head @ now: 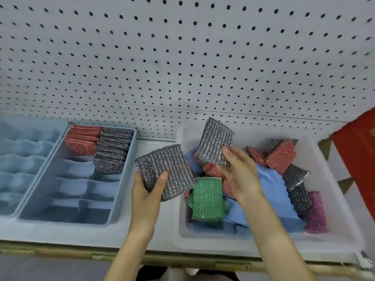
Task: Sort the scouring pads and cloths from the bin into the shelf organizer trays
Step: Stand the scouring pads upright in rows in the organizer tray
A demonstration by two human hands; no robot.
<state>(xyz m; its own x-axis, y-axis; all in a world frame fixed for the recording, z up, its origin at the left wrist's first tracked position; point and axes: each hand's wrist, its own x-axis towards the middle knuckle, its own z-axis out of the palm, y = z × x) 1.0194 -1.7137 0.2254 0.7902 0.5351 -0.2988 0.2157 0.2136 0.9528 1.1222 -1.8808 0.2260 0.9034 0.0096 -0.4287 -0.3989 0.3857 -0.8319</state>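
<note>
1. A grey glittery rectangular scouring pad (pixel 215 138) is pinched between the thumb and curled fingers of the right hand (pixel 240 175), raised above the white plastic bin (pixel 341 203).
2. A stack of matching grey pads (pixel 168 169) is gripped by the left hand (pixel 147 191), thumb pressed on top, between the bin and the blue-grey divided organizer tray (pixel 60 216).
3. A green pad (pixel 207 199), red pads (pixel 281 156), a purple pad (pixel 316 213) and a blue cloth (pixel 269 183) are seen in the bin.
4. Upright rows of red pads (pixel 83 138) and grey pads (pixel 111 151) are filed side by side at the tray's far end.
5. A white pegboard (pixel 182 57) is seen behind.
</note>
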